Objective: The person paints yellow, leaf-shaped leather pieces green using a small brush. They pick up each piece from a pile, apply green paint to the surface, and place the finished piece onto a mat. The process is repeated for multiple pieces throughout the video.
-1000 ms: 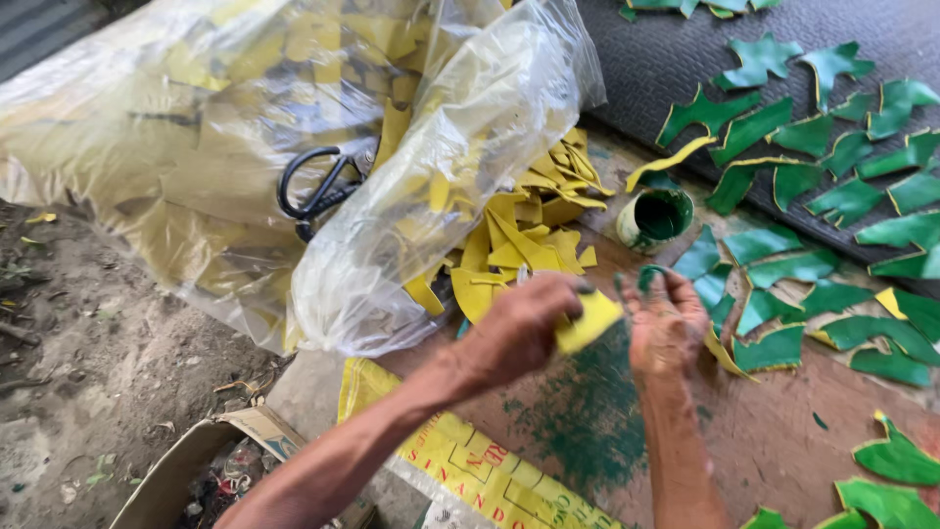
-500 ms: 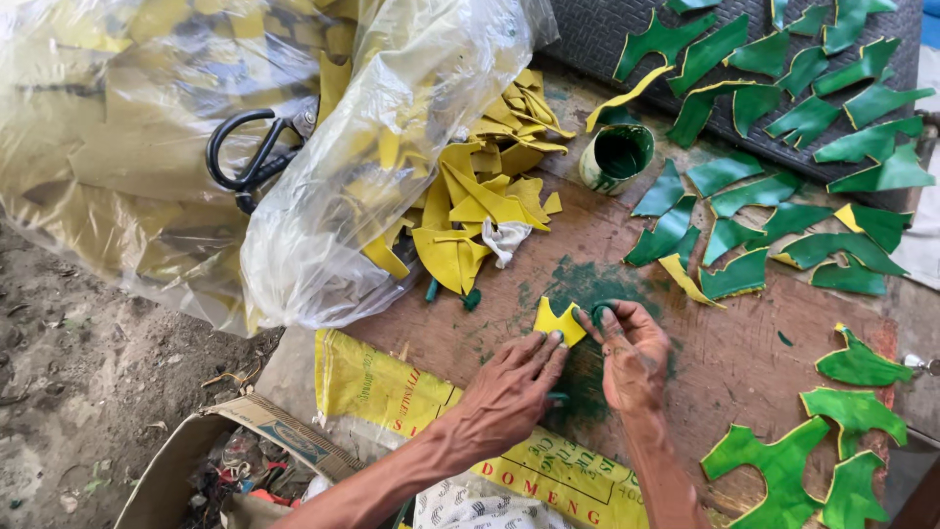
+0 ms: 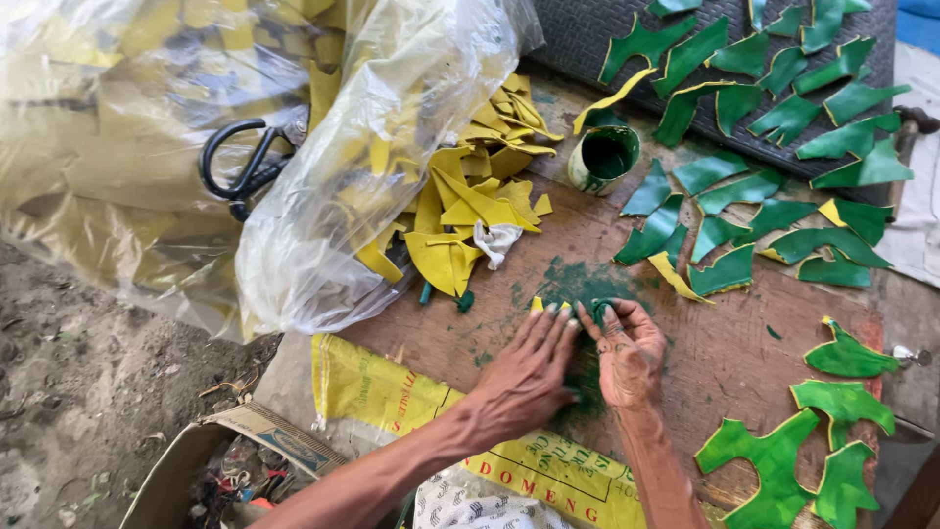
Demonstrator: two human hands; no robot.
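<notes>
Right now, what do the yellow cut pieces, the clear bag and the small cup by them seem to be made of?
Yellow cut pieces: thin flexible sheet, maybe leather or foam; matte, curling edges. Clear bag: thin plastic film, glossy, crinkled, see-through. Small cup: cannot tell, perhaps plastic or tin; smeared with green paint inside.

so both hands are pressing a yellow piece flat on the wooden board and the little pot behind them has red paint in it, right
Not quite: the head view shows the small pot holds green paint, not red. The rest stands: the left hand and right hand press a yellow piece on the wooden board.

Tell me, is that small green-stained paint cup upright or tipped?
Upright: the small green-stained paint cup stands on the wooden board, its round mouth facing up.
</notes>
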